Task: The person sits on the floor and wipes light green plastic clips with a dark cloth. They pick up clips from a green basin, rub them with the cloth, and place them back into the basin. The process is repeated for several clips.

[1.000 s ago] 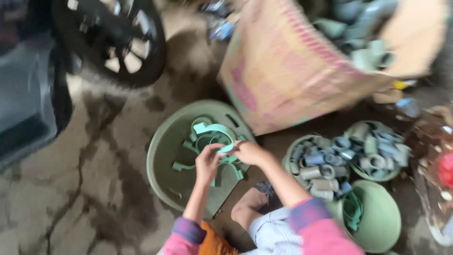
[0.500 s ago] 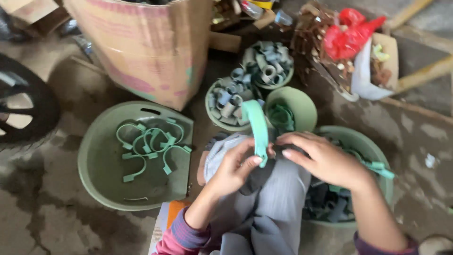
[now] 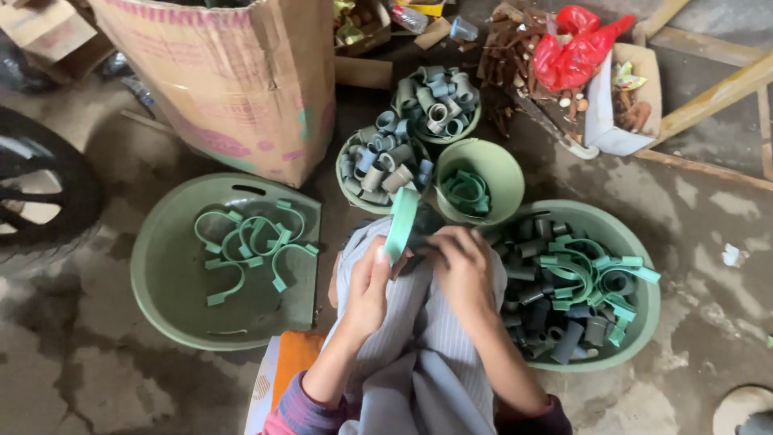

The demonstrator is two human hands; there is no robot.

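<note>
Soft, even daylight, no glare, only faint shadows. Centre is sharp. Slight blur and wide-angle stretch at the frame edges, dimmer along the top.

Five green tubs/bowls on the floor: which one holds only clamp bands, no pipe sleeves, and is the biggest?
The large tub at far left, beside the cardboard box. It holds only loose green clamp bands; the big right tub mixes bands with grey sleeves.

Ahead of me, upper left, a large cardboard carton (image 3: pixel 233 80) stands open on the floor, tan with faded pink and green print. A smaller brown box (image 3: pixel 48 28) sits at the far left corner. Upper right, a small open carton (image 3: pixel 624 105) holds scraps, with a red plastic bag (image 3: pixel 576 52) beside it.
</note>
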